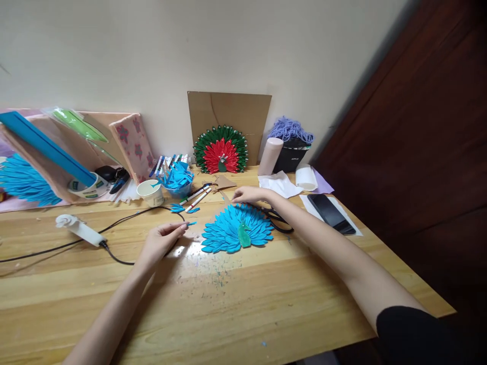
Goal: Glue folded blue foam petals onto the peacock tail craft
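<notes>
A blue layered peacock with a green body lies on the wooden table. My left hand, to its left, pinches a small blue strip between thumb and fingers. Over the peacock's top edge reaches my right hand, its fingers bent and pointing left; whether it holds anything is too small to make out. Loose blue pieces lie beyond my left hand, near two marker pens. Behind them, a clear bowl is heaped with blue pieces.
A white glue gun with a black cable lies at left. A paper cup stands behind. Scissors lie partly under my right arm. At right is a phone. A red and green peacock leans against cardboard.
</notes>
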